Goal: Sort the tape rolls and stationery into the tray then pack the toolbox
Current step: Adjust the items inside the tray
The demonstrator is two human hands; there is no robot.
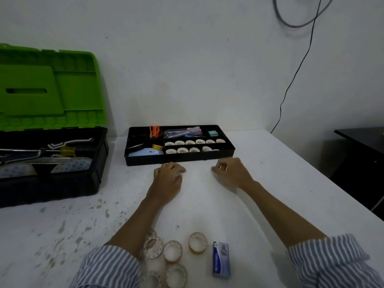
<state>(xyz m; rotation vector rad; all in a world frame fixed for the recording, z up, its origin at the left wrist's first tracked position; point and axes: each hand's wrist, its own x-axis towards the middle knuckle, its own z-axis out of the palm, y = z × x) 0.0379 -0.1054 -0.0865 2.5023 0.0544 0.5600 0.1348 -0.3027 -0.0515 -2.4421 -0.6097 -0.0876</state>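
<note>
Far left, the toolbox [52, 183] was sat open on the white table [270, 183], with its green lid [47, 86] tipped back toward the wall. A yellow-handled screwdriver [67, 150] and a couple of big tape rolls [72, 164] could be seen inside.

Just right of it, at the far side of the table, the black tray [178, 160] was laid out. Orange scissors [155, 131], a bag of pens [182, 132] and a small green box [213, 133] were parked in the far compartments. Two rows of little tape rolls [190, 142] were lined up in the near right ones.

The left hand [168, 176] was planted on the table just in front of the tray, fingers curled under. Something pale was half hidden beneath them, so whether anything was held couldn't be told. The right hand [230, 173], a bit blurred, was found near the tray's near right corner. Its fingers were curled, and a small tape roll [223, 167] looked to be pinched at the fingertips.

At the near edge, between the striped sleeves [108, 267], a cluster of loose tape rolls [172, 251] was scattered on the table. A blue box [221, 259] was lying just to their right.
</note>
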